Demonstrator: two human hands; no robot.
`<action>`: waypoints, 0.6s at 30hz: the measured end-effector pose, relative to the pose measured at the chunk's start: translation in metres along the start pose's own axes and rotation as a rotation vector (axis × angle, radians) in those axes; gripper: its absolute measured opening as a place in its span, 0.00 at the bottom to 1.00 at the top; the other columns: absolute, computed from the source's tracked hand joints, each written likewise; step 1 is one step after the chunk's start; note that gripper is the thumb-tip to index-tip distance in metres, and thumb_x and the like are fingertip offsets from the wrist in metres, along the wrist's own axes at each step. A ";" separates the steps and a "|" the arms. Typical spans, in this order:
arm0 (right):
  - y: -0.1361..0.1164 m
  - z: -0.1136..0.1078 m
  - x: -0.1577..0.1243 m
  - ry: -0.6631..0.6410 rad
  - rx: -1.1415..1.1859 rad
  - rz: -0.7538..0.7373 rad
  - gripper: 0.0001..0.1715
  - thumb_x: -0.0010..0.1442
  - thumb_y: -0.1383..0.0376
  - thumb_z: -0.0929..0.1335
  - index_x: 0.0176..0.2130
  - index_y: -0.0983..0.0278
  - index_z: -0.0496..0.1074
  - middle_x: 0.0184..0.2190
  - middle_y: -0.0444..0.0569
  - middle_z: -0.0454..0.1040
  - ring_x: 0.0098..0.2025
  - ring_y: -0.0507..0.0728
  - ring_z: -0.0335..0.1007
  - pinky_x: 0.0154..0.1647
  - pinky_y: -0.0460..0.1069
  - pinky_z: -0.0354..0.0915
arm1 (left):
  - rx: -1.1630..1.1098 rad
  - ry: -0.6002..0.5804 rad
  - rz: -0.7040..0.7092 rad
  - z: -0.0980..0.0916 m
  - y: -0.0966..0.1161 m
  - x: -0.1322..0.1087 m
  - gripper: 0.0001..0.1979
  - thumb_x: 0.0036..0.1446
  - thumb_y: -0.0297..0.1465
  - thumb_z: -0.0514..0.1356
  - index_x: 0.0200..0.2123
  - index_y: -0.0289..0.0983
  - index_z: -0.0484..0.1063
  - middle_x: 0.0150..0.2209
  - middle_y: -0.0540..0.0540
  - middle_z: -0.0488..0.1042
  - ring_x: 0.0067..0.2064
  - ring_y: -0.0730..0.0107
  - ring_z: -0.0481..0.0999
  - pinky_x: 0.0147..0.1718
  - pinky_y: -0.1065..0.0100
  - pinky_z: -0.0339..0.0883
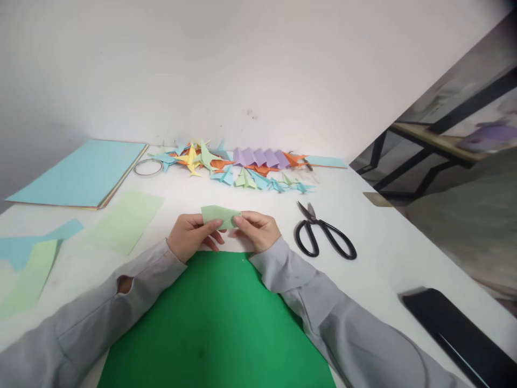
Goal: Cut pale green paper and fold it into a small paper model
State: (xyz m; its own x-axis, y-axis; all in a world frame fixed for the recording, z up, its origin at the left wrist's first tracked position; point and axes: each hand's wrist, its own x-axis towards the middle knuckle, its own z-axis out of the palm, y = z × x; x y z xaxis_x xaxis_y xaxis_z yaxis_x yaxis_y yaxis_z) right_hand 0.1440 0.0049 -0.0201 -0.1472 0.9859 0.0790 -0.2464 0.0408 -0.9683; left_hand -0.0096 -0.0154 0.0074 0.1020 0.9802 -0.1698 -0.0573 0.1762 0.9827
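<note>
A small piece of light green paper (216, 214), seemingly folded, is held up between my two hands. My left hand (194, 231) pinches its left part, thumb in front and fingers behind. At its right end, the thumb and fingers of my right hand (258, 229) are closed on the paper. Both hands are just above the far edge of a green sheet (222, 312) that lies flat before me. Black-handled scissors (323, 231) rest to the right of my right hand, blades slightly apart.
Folded paper figures (194, 159) and a pleated purple paper (258, 157) line the wall. At left lie a stack of coloured sheets (81, 172), a tape roll (148, 167), a green sheet (125, 221) and blue scraps (24, 245). A black object (456, 328) lies at right.
</note>
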 end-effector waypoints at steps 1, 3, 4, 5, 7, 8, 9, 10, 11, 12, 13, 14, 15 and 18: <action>0.001 -0.001 0.001 0.006 0.011 0.006 0.14 0.42 0.56 0.73 0.27 0.64 0.77 0.23 0.44 0.75 0.22 0.50 0.68 0.24 0.47 0.68 | 0.015 -0.006 -0.009 0.000 0.000 0.000 0.15 0.41 0.40 0.66 0.23 0.31 0.75 0.19 0.47 0.73 0.19 0.72 0.71 0.17 0.71 0.67; 0.004 -0.002 0.002 0.015 0.024 0.018 0.14 0.42 0.56 0.74 0.28 0.64 0.77 0.22 0.44 0.75 0.21 0.50 0.68 0.24 0.47 0.68 | 0.038 -0.012 -0.018 0.000 0.001 0.000 0.15 0.42 0.40 0.65 0.23 0.31 0.75 0.17 0.48 0.72 0.17 0.73 0.70 0.17 0.72 0.67; 0.006 -0.003 0.003 0.017 0.026 0.025 0.15 0.41 0.56 0.74 0.28 0.64 0.77 0.22 0.45 0.75 0.21 0.50 0.68 0.24 0.48 0.68 | 0.044 -0.013 -0.018 0.000 0.001 0.000 0.15 0.42 0.40 0.65 0.23 0.31 0.75 0.16 0.48 0.72 0.17 0.73 0.70 0.17 0.72 0.67; 0.007 -0.005 0.004 0.018 0.027 0.033 0.15 0.41 0.56 0.74 0.27 0.64 0.77 0.22 0.45 0.75 0.21 0.50 0.68 0.24 0.48 0.68 | 0.050 -0.012 -0.019 0.000 0.001 0.000 0.15 0.42 0.40 0.65 0.23 0.31 0.75 0.16 0.48 0.72 0.16 0.73 0.70 0.17 0.72 0.67; 0.010 -0.007 0.006 0.012 0.034 0.047 0.15 0.41 0.56 0.74 0.27 0.65 0.78 0.22 0.46 0.76 0.21 0.51 0.68 0.24 0.48 0.68 | 0.065 -0.008 -0.024 0.000 0.000 -0.001 0.15 0.43 0.40 0.65 0.23 0.32 0.74 0.16 0.48 0.72 0.16 0.73 0.70 0.17 0.72 0.67; 0.011 -0.007 0.007 0.003 0.041 0.050 0.15 0.41 0.57 0.74 0.27 0.65 0.78 0.23 0.47 0.76 0.22 0.51 0.68 0.24 0.48 0.68 | 0.071 -0.005 -0.024 0.000 0.000 -0.001 0.15 0.43 0.40 0.65 0.23 0.32 0.74 0.16 0.48 0.72 0.16 0.74 0.70 0.17 0.73 0.67; 0.011 -0.008 0.007 -0.008 0.046 0.050 0.14 0.41 0.57 0.74 0.27 0.65 0.78 0.23 0.47 0.76 0.22 0.51 0.68 0.24 0.48 0.68 | 0.076 -0.004 -0.022 -0.001 0.000 -0.001 0.15 0.43 0.40 0.65 0.23 0.32 0.74 0.16 0.48 0.72 0.16 0.74 0.70 0.17 0.73 0.67; 0.011 -0.008 0.008 -0.019 0.054 0.049 0.14 0.41 0.57 0.74 0.26 0.64 0.78 0.24 0.47 0.76 0.22 0.51 0.68 0.25 0.48 0.68 | 0.081 -0.004 -0.020 -0.001 0.000 -0.001 0.15 0.43 0.40 0.64 0.23 0.32 0.74 0.16 0.48 0.72 0.16 0.74 0.70 0.17 0.73 0.67; 0.011 -0.008 0.008 -0.027 0.063 0.048 0.14 0.41 0.57 0.74 0.26 0.64 0.78 0.24 0.47 0.75 0.23 0.51 0.68 0.25 0.48 0.68 | 0.084 -0.005 -0.018 -0.001 0.000 0.000 0.15 0.43 0.41 0.64 0.23 0.32 0.74 0.16 0.48 0.72 0.16 0.74 0.70 0.17 0.73 0.67; 0.010 -0.008 0.008 -0.030 0.072 0.048 0.13 0.41 0.57 0.74 0.26 0.64 0.78 0.24 0.46 0.75 0.23 0.51 0.68 0.26 0.48 0.69 | 0.088 -0.008 -0.015 -0.001 -0.001 0.000 0.15 0.43 0.41 0.64 0.23 0.32 0.74 0.17 0.48 0.72 0.16 0.74 0.71 0.17 0.73 0.67; 0.010 -0.008 0.007 -0.028 0.079 0.049 0.13 0.41 0.57 0.74 0.26 0.64 0.78 0.24 0.46 0.75 0.23 0.51 0.68 0.26 0.48 0.69 | 0.095 -0.009 -0.014 -0.001 -0.001 0.000 0.15 0.42 0.41 0.65 0.23 0.33 0.74 0.17 0.48 0.73 0.17 0.73 0.71 0.17 0.73 0.67; 0.009 -0.007 0.007 -0.021 0.086 0.052 0.13 0.40 0.57 0.74 0.25 0.64 0.78 0.24 0.45 0.75 0.23 0.51 0.68 0.26 0.48 0.69 | 0.105 -0.014 -0.016 -0.001 -0.001 0.000 0.14 0.42 0.40 0.65 0.23 0.33 0.74 0.17 0.48 0.73 0.17 0.73 0.71 0.17 0.73 0.67; 0.008 -0.007 0.007 -0.013 0.089 0.053 0.13 0.40 0.57 0.75 0.25 0.64 0.78 0.23 0.45 0.74 0.23 0.51 0.68 0.26 0.48 0.69 | 0.116 -0.017 -0.019 -0.001 -0.002 0.000 0.14 0.41 0.39 0.66 0.23 0.33 0.74 0.17 0.48 0.73 0.17 0.73 0.71 0.17 0.73 0.67; 0.005 -0.005 0.005 0.002 0.062 0.039 0.14 0.39 0.57 0.75 0.25 0.64 0.78 0.23 0.44 0.73 0.23 0.51 0.67 0.25 0.48 0.68 | 0.137 -0.020 -0.026 -0.001 -0.003 0.000 0.13 0.41 0.38 0.66 0.21 0.33 0.74 0.16 0.47 0.73 0.17 0.73 0.71 0.18 0.73 0.67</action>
State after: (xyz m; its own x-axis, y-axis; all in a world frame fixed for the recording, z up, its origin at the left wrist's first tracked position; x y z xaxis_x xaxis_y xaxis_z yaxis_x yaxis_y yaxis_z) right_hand 0.1467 0.0109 -0.0261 -0.1561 0.9869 0.0405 -0.2994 -0.0082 -0.9541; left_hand -0.0102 -0.0156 0.0043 0.1216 0.9733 -0.1949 0.0820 0.1858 0.9792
